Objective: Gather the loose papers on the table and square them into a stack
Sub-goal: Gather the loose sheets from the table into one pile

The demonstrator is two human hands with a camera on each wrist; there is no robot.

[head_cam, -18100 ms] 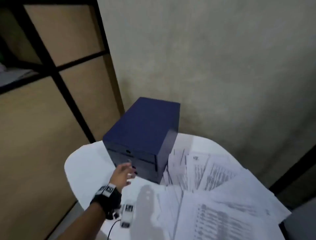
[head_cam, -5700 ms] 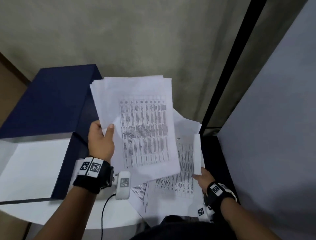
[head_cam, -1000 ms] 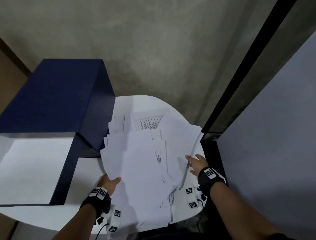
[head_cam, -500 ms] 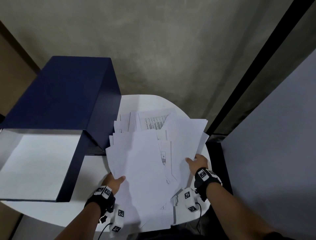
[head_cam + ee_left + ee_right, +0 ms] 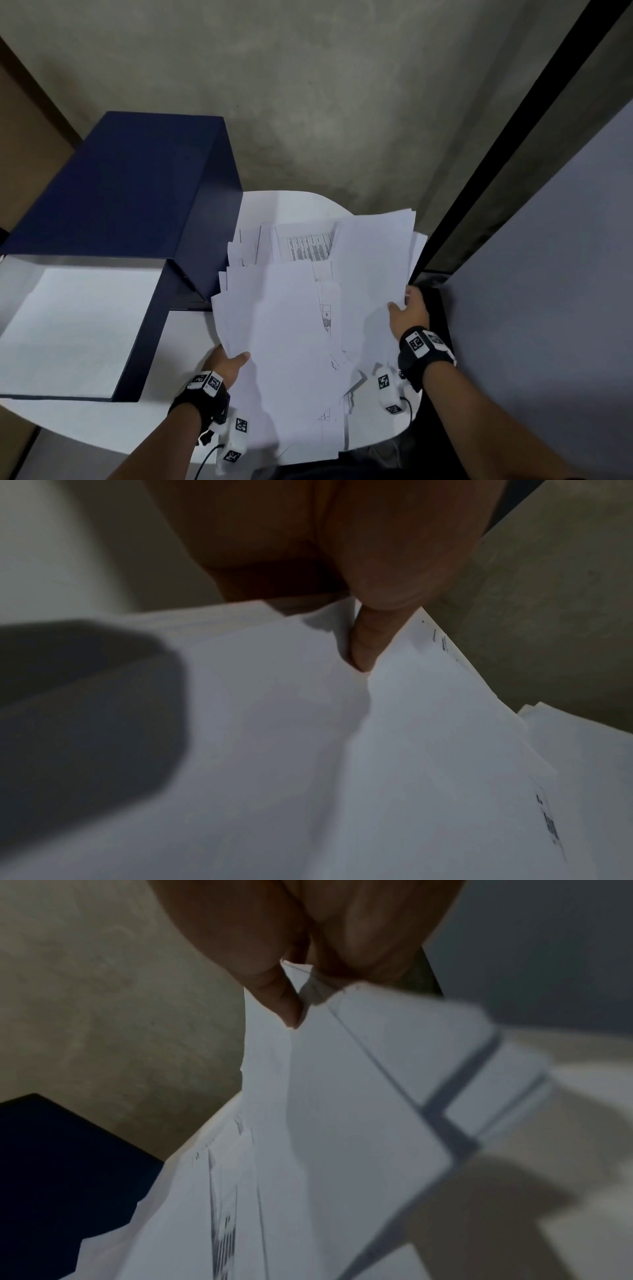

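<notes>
A fanned, uneven pile of white papers [image 5: 301, 325] covers the right half of the round white table [image 5: 102, 435]. Most sheets lie blank side up; one printed sheet [image 5: 308, 245] shows at the back. My left hand [image 5: 227, 363] grips the pile's near-left edge, thumb on top; in the left wrist view the thumb [image 5: 369, 639] presses into the papers [image 5: 342, 750]. My right hand [image 5: 409, 311] grips the right-hand sheets, thumb on top, fingers hidden beneath. The right wrist view shows the thumb [image 5: 281, 1001] pinching these sheets [image 5: 342, 1110], lifted off the table.
A dark blue box [image 5: 137, 185] stands at the table's back left, its open drawer [image 5: 75, 329] with a white inside reaching toward me. A concrete wall [image 5: 308, 85] is behind. A black post [image 5: 513, 137] and grey panel [image 5: 548, 291] close the right side.
My right hand moved from lying open beside the pile to gripping its right edge and lifting it. My left hand keeps its hold on the near-left edge. The camera has come a little closer.
</notes>
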